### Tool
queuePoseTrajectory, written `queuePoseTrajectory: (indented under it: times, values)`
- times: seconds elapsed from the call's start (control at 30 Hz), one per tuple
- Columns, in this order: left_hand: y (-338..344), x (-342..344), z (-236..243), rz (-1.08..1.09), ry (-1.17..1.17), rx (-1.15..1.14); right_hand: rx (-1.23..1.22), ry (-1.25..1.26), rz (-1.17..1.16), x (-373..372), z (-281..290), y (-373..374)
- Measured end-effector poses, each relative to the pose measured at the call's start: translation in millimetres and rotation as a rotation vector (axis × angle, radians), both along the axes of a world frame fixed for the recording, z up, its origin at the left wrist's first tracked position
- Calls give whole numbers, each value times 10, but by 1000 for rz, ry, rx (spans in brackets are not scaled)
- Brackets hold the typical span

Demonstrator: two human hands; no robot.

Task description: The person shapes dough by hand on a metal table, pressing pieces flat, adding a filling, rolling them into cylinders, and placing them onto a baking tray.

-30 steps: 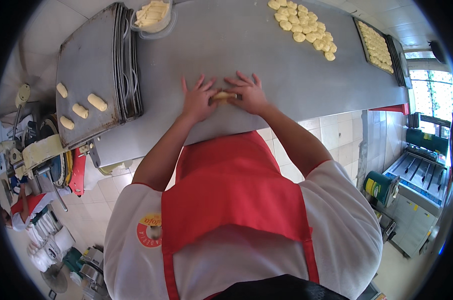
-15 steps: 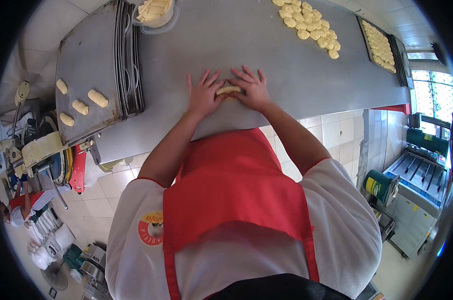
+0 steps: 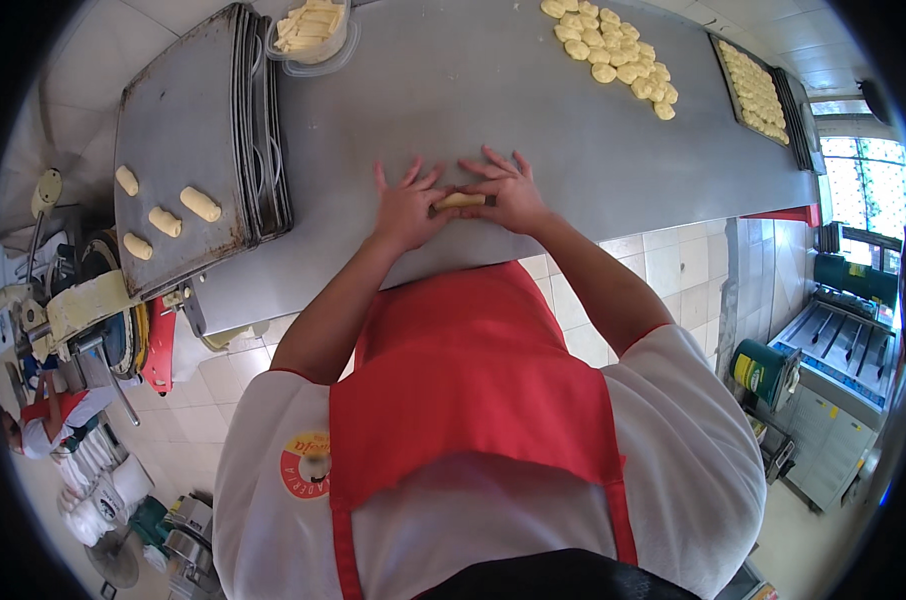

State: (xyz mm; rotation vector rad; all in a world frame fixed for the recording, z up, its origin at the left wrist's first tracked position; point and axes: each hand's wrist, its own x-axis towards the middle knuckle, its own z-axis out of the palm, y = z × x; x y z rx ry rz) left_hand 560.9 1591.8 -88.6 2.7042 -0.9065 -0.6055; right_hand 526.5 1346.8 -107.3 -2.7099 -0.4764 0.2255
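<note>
A small pale dough roll point(image 3: 461, 199) lies crosswise on the steel worktop point(image 3: 443, 95) between my hands. My left hand point(image 3: 406, 210) holds its left end with thumb and nearer fingers, the other fingers raised and spread. At the right end my right hand point(image 3: 513, 200) grips it the same way, outer fingers lifted. Short dough rolls point(image 3: 200, 204) rest on the top tray of a stack of dark baking trays point(image 3: 173, 120) to the left.
A plastic tub of pale sticks point(image 3: 303, 35) stands at the back. Dough pieces point(image 3: 623, 60) lie at back right, beside a filled tray point(image 3: 753, 90). A co-worker point(image 3: 48, 420) in a red apron is at far left, near machinery point(image 3: 73, 310). Tiled floor shows below.
My hands rose slightly and shifted right, then came a little back toward my body with the dough roll between them. The trays and other dough stay put.
</note>
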Motion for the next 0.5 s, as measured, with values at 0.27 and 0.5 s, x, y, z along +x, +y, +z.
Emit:
queuePoseTrajectory:
  times: [0.27, 0.5]
  values:
    - [149, -184, -413, 108, -316, -196, -24, -92, 44, -84, -153, 85]
    - [133, -153, -478, 141, -421, -296, 77, -146, 12, -60, -90, 153]
